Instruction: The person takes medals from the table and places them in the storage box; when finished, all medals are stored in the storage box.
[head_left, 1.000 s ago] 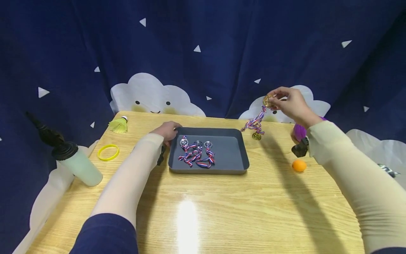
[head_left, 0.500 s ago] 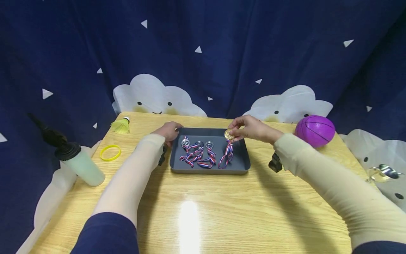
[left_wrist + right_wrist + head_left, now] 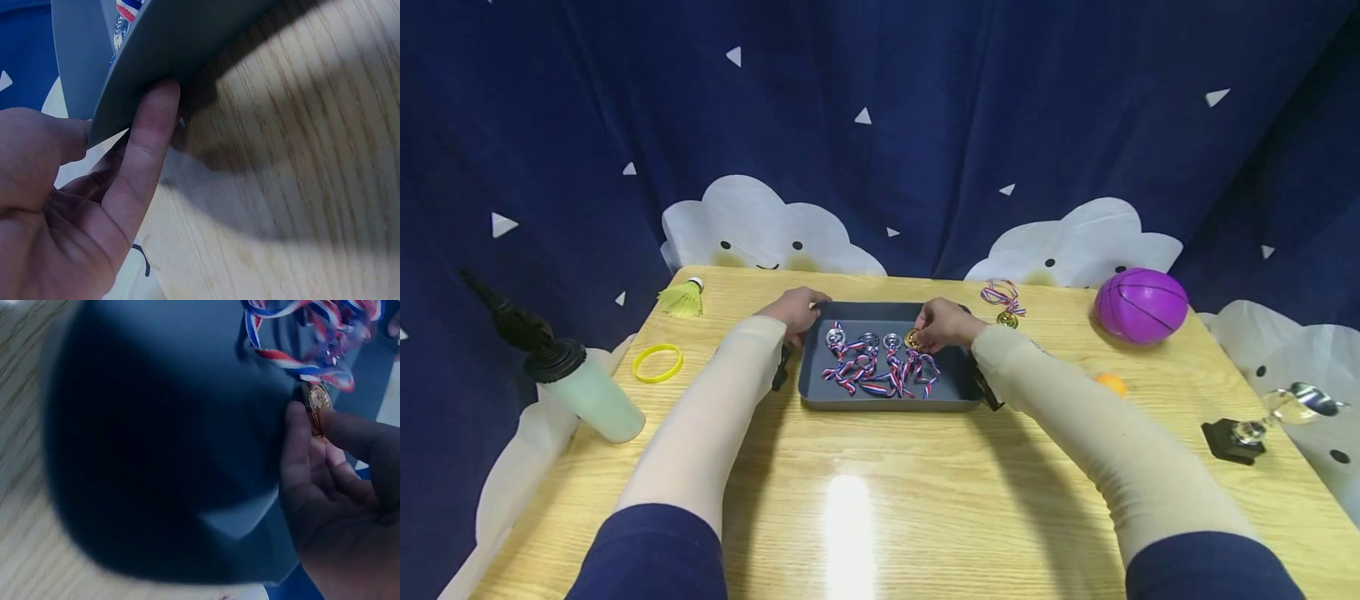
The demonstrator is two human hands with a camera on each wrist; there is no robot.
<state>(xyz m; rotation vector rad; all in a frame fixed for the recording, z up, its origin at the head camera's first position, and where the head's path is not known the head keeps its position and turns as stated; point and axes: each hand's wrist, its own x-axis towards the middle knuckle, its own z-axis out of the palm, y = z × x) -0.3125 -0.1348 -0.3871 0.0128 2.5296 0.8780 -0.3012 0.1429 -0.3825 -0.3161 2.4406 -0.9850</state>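
Right hand point(image 3: 942, 323) pinching gold medal point(image 3: 912, 337) by its rim, low over tray point(image 3: 958, 367), just right of three silver medals point(image 3: 865, 340) lying in a row. Left hand point(image 3: 797, 307) curled round tray's far left corner, fingers point(image 3: 140, 169) under the rim, thumb on top. Best set the disc flat in line with the silver ones, ribbon point(image 3: 921, 371) trailing toward the near wall, clear of the neighbouring ribbons. Keep the tray pinned to the desk point(image 3: 880, 500) meanwhile. Second gold medal point(image 3: 1006, 317) waiting on the desk beyond the tray, purple ball point(image 3: 1141, 306) farther right, yellow band point(image 3: 657, 362) and shuttlecock point(image 3: 682, 296) off to the left.
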